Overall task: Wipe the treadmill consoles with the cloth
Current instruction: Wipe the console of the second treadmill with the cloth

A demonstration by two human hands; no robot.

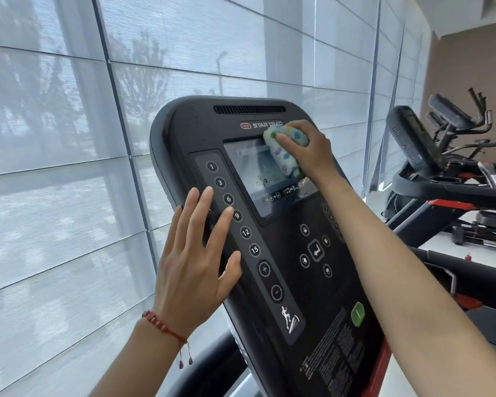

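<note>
A black treadmill console (304, 282) fills the middle of the view, with a grey screen (252, 173) near its top. My right hand (307, 151) grips a folded white cloth with coloured dots (284, 154) and presses it on the screen's upper right corner. My left hand (196, 267) lies flat with straight fingers against the console's left edge, fingertips beside the column of numbered buttons (232, 207).
Large windows with translucent blinds (69, 138) stand behind and to the left. A second treadmill console (413, 138) and other black and red gym machines (470, 179) stand to the right. A green button (357, 313) sits low on the console.
</note>
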